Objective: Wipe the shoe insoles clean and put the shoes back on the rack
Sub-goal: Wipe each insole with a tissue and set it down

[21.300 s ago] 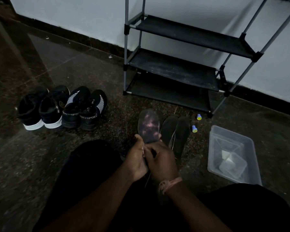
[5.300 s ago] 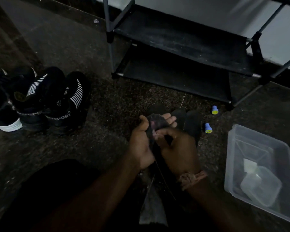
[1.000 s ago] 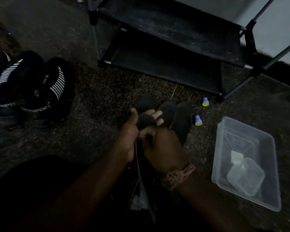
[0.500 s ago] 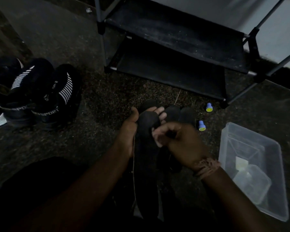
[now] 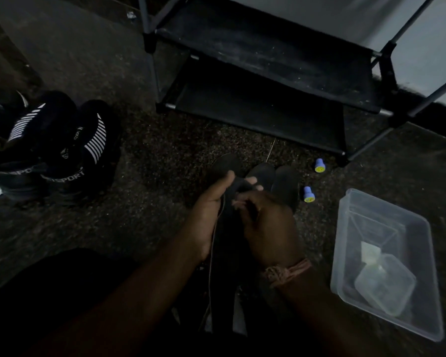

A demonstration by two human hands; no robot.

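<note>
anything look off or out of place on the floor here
Two small blue caps lie loose on the floor by the rack, beside the insoles. Nothing is spilled or visibly damaged, though the scene is dim.

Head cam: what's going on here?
A person sits on the floor before an empty shoe rack. The left hand grips a dark insole by its upper end, and the right hand works on it with curled fingers; any cloth is too dark to see. More insoles lie on the floor just beyond, shoes wait at left, and a clear tub sits at right.
</note>
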